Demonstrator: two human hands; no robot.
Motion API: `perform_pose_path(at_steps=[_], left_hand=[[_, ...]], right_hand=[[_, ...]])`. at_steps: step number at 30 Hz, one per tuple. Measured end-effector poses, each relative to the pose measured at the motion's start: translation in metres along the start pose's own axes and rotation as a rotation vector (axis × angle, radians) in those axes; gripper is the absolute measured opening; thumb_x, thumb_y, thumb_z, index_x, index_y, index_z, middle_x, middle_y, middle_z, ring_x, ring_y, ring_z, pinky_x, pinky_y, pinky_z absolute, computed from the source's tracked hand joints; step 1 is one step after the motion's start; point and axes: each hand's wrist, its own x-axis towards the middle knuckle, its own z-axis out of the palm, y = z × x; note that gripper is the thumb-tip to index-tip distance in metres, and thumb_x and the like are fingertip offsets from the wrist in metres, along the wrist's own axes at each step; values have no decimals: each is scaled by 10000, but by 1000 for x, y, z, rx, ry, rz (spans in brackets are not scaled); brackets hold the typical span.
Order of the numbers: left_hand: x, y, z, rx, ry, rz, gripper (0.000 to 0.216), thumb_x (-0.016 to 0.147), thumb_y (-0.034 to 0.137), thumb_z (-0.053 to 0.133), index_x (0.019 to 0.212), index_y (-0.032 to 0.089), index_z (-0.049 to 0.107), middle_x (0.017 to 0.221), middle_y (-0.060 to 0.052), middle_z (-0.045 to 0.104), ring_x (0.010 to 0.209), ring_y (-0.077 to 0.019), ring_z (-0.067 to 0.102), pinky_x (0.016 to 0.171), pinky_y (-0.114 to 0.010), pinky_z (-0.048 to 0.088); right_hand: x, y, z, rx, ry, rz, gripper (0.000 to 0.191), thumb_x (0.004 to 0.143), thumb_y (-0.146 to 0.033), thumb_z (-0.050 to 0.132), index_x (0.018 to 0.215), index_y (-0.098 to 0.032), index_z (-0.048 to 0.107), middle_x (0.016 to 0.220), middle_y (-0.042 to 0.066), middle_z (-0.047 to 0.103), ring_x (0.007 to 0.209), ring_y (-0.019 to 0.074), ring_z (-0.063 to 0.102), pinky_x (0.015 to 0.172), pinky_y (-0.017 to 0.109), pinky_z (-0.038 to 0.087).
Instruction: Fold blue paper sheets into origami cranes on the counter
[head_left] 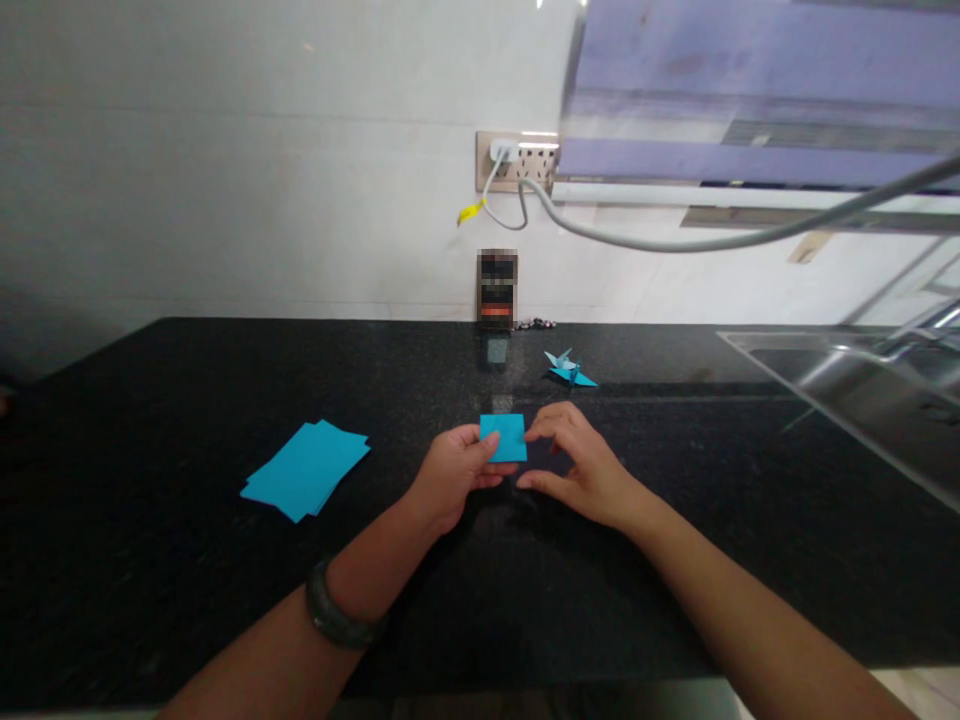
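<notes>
A part-folded paper square [511, 441] is pinched by the left hand [459, 466], right hand [587, 463] spread, paper birds [574, 377] finished at one o'clock, sheets [306, 470] unfolded at nine.

Both forearms [697, 560] angle inward — left hand [454, 468] pinching, right hand [589, 472] curved, thumb [544, 484] and fingers [559, 416] parted.

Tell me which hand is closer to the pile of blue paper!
Left. The left hand is to the right of the paper pile; the right hand is farther right, beyond the blue square.
</notes>
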Motion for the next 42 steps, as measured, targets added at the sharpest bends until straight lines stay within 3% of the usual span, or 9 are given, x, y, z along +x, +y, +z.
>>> perform_pose_path(at_steps=[4,15,21,25,30,36,42], left_hand=[[-1,2,2,55,31,27,184,725,282,630,827,130,611,752,-57,684,621,-131,645,539,-204,452],[-2,1,2,108,-6,30,198,729,292,625,837,127,629,757,-61,690,630,-133,648,545,-202,450],[-1,-3,0,7,-166,25,289,697,308,666,940,152,639,913,-82,690,732,-149,659,613,-220,480],[-3,-2,4,49,-141,32,278,679,287,681,916,146,645,853,-75,694,717,-147,658,613,-221,482],[-4,-1,7,92,-120,44,242,697,265,656,904,142,639,788,-61,692,662,-140,654,583,-221,480],[-5,-1,8,96,-177,45,260,713,252,630,951,148,628,872,-70,687,757,-161,655,625,-240,494],[-2,-6,6,207,-139,121,228,739,237,603,944,141,631,823,-63,693,723,-152,656,611,-231,486]], right_hand=[[0,2,0,-107,-47,-78,218,775,-210,598,989,-198,554,982,84,513,942,194,495,801,353,443],[1,2,-2,-204,-25,-163,144,831,-220,521,894,-213,650,874,67,556,838,182,496,727,340,427],[3,1,4,-128,120,-16,109,823,-194,503,796,-188,608,900,73,519,893,192,494,778,357,430],[4,1,12,-30,155,74,96,825,-195,487,766,-182,561,938,80,513,901,184,510,754,321,438],[5,2,19,-11,146,180,148,841,-226,464,710,-188,521,702,25,534,669,142,510,634,264,410],[5,2,19,-30,183,241,156,830,-263,486,697,-190,524,678,17,530,637,133,497,599,252,390],[5,-1,21,-7,176,268,164,817,-270,500,682,-188,546,655,12,532,620,131,497,588,252,386]])
